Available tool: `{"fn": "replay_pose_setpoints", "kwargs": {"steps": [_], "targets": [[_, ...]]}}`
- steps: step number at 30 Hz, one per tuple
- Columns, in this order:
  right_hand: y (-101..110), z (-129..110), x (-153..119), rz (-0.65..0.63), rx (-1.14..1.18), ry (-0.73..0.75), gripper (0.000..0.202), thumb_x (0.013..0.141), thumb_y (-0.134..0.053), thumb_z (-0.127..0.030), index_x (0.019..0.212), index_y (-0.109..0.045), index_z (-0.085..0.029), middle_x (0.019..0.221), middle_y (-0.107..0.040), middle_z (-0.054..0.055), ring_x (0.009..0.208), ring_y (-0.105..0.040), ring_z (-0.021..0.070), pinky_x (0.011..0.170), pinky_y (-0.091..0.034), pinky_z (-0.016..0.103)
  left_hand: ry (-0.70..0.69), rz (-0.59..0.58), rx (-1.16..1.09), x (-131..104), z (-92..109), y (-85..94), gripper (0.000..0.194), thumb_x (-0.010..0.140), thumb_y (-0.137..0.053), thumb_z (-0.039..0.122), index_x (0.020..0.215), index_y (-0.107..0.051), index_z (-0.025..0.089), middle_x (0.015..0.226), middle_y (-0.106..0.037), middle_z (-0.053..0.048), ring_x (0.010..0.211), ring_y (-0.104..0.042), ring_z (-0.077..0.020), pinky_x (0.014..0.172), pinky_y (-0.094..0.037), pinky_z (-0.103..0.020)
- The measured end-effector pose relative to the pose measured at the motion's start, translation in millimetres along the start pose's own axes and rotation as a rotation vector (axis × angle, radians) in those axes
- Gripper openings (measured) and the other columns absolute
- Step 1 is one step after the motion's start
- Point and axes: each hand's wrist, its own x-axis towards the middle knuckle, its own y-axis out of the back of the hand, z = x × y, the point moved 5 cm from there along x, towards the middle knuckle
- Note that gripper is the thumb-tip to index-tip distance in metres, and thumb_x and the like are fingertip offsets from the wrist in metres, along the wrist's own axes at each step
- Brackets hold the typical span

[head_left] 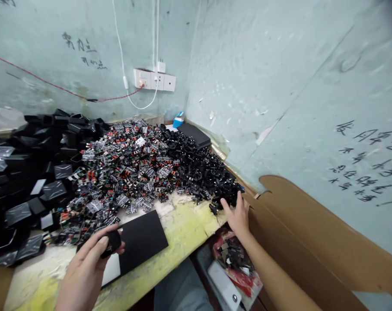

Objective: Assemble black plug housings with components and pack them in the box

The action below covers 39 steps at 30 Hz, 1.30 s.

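My left hand (90, 259) is closed on a small black plastic piece (113, 242), pinched between thumb and fingers above the front of the table. Below it lies a flat black board (144, 242) with a white part (111, 273) at its left. My right hand (237, 216) reaches to the right end of a heap of small black plastic parts (211, 172). Its thumb and fingers are apart, with nothing visible between them; whether the fingertips touch the parts I cannot tell. Left of that heap is a big pile of small circuit boards (127, 160) with red and white components.
Black plastic casings (53, 160) fill the table's left side. A cardboard box (299, 242) stands at the right. Below the edge are a red bag of parts (231, 255) and a white device (224, 283). Cords run to the wall sockets (155, 80).
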Motion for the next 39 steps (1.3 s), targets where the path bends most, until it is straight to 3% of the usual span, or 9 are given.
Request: {"fn": "replay_pose_setpoints", "kwargs": {"steps": [3,7,12,21,28,35,39], "targets": [[-11.1,-0.3,13.7,0.005,-0.027,0.001,0.104,0.092,-0.048,-0.085,0.158,-0.044,-0.005,0.152,-0.049,0.035,0.144,-0.044,0.0514,0.117,-0.032,0.072,-0.031,-0.003,0.021,-0.9,0.7,-2.6,0.066,0.067,-0.088,0.061,0.117,-0.076,0.019,0.089,-0.08,-0.007,0.079,-0.073,-0.0227,0.075,-0.061,-0.026],[-26.2,-26.7,13.4,0.007,-0.056,0.08,0.099,0.091,-0.052,-0.085,0.155,-0.05,-0.009,0.154,-0.05,0.03,0.148,-0.035,0.0498,0.12,-0.028,0.07,-0.035,0.01,0.056,-3.0,0.0,-8.2,0.066,0.065,-0.088,0.064,0.113,-0.078,0.02,0.089,-0.08,-0.007,0.078,-0.073,-0.0229,0.072,-0.061,-0.027],[-36.5,-50.0,8.2,0.013,-0.055,0.143,0.092,0.091,-0.057,-0.081,0.153,-0.052,-0.014,0.148,-0.053,0.025,0.143,-0.037,0.0462,0.117,-0.032,0.068,-0.026,0.054,0.082,-4.5,-8.0,-13.5,0.067,0.059,-0.091,0.064,0.109,-0.079,0.021,0.095,-0.08,-0.007,0.076,-0.074,-0.0229,0.071,-0.061,-0.026],[-46.5,-81.2,-6.7,-0.056,0.053,0.228,0.076,0.092,-0.066,-0.07,0.147,-0.056,-0.018,0.137,-0.055,0.02,0.133,-0.047,0.0402,0.113,-0.041,0.063,-0.028,-0.02,0.119,-7.1,-13.2,-34.9,0.064,0.064,-0.088,0.065,0.106,-0.08,0.018,0.09,-0.078,-0.008,0.073,-0.072,-0.0229,0.065,-0.061,-0.028],[-51.9,-102.1,-9.3,-0.122,0.168,0.338,0.064,0.095,-0.068,-0.06,0.144,-0.059,-0.02,0.134,-0.059,0.015,0.13,-0.053,0.0334,0.114,-0.045,0.053,-0.06,0.021,0.203,-4.2,-16.3,-22.4,0.065,0.065,-0.086,0.067,0.11,-0.081,0.02,0.096,-0.08,-0.007,0.076,-0.074,-0.0235,0.067,-0.062,-0.028],[-31.5,-96.6,11.5,-0.052,0.199,0.311,0.041,0.1,-0.061,-0.058,0.119,-0.077,-0.025,0.116,-0.064,0.01,0.115,-0.061,0.0283,0.107,-0.048,0.048,-0.067,0.054,0.223,-9.7,-17.7,-10.8,0.062,0.065,-0.085,0.064,0.11,-0.083,0.022,0.09,-0.079,-0.005,0.078,-0.073,-0.0262,0.068,-0.063,-0.033],[-25.2,-70.0,60.0,0.04,0.153,0.183,0.056,0.101,-0.055,-0.064,0.132,-0.072,-0.02,0.138,-0.059,0.016,0.134,-0.052,0.0328,0.118,-0.039,0.051,-0.081,0.054,0.231,-9.7,-20.1,-6.7,0.059,0.065,-0.086,0.063,0.108,-0.083,0.023,0.089,-0.079,-0.005,0.078,-0.073,-0.0273,0.068,-0.063,-0.034]]}}
